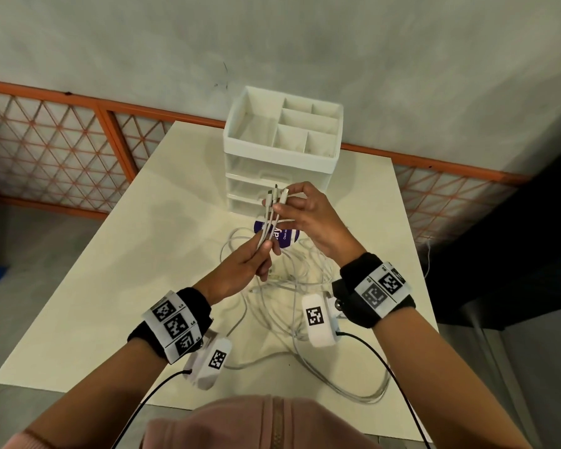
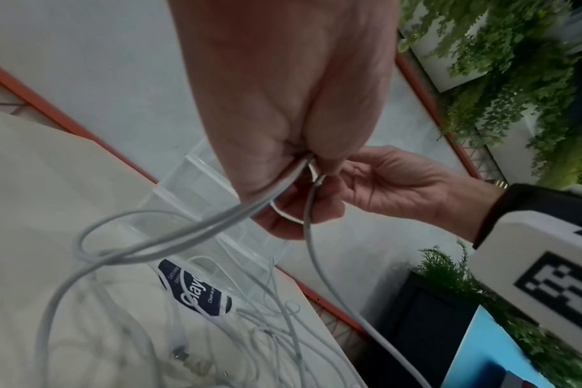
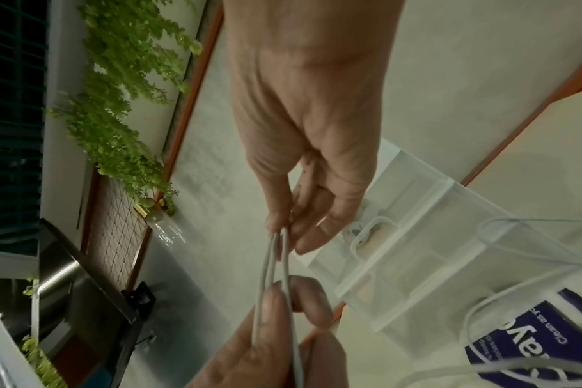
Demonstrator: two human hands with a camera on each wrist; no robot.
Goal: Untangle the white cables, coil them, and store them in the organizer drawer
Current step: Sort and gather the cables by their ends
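Closest in, a pink zipped garment (image 1: 266, 426) at the chest. Beyond it, a cream table (image 1: 78, 319) bearing a white organizer (image 1: 282, 150) at its far edge, drawers shut, top tray divided into compartments. Loose on the tabletop, a tangle of white cables (image 1: 292, 286), partly over a purple round label (image 1: 284, 236). Above the tangle, left hand (image 1: 240, 270) gripping several cable strands; right hand (image 1: 311, 222) pinching their plug ends (image 1: 277, 197) upright, just in front of the drawers.
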